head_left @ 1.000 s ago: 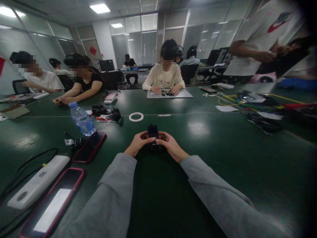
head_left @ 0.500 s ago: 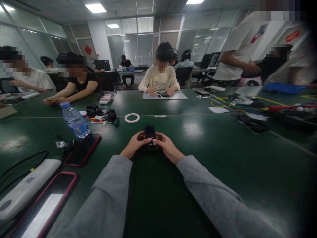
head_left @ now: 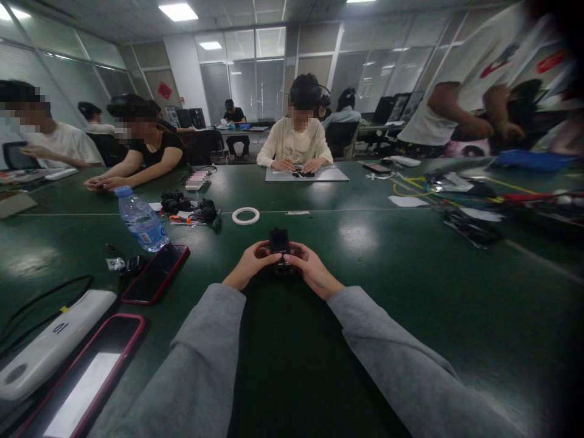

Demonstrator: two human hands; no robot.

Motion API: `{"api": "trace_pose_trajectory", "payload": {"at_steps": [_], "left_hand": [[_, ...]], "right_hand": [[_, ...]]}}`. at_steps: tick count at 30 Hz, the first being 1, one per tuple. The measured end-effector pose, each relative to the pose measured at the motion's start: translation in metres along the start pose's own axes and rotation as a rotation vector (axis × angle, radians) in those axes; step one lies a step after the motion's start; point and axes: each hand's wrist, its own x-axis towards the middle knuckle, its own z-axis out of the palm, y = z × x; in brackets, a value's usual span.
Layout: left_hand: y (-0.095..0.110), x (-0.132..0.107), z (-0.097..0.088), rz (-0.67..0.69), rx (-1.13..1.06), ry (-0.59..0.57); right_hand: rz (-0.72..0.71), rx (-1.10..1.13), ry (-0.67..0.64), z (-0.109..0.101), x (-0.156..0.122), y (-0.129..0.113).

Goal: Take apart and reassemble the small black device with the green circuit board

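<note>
A small black device (head_left: 279,242) stands upright on the green table (head_left: 410,292) in front of me. My left hand (head_left: 250,265) grips its left side with curled fingers. My right hand (head_left: 309,265) grips its right side the same way. Both thumbs press near the device's lower part. Grey sleeves cover both forearms.
At left lie a water bottle (head_left: 140,220), two red-cased phones (head_left: 155,275) (head_left: 86,377), a white power bank (head_left: 50,347) and a black cable. A white tape ring (head_left: 245,215) and black parts (head_left: 191,210) sit beyond. Seated people work opposite; a standing person (head_left: 474,91) and cables (head_left: 465,201) are at right.
My hands keep the same hold on the device. Only the view has shifted slightly, and the standing person at right has moved their arms.
</note>
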Motion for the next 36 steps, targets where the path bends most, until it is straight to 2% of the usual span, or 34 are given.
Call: {"api": "trace_pose_trajectory", "payload": {"at_steps": [10, 36], "left_hand": [[0.0012, -0.0008, 0.0007, -0.005, 0.007, 0.021], [-0.0025, 0.0011, -0.0001, 0.01, -0.02, 0.019]], "right_hand": [[0.001, 0.009, -0.085, -0.0048, 0.0024, 0.0008], [-0.014, -0.043, -0.092, -0.0067, 0.0061, 0.0057]]}}
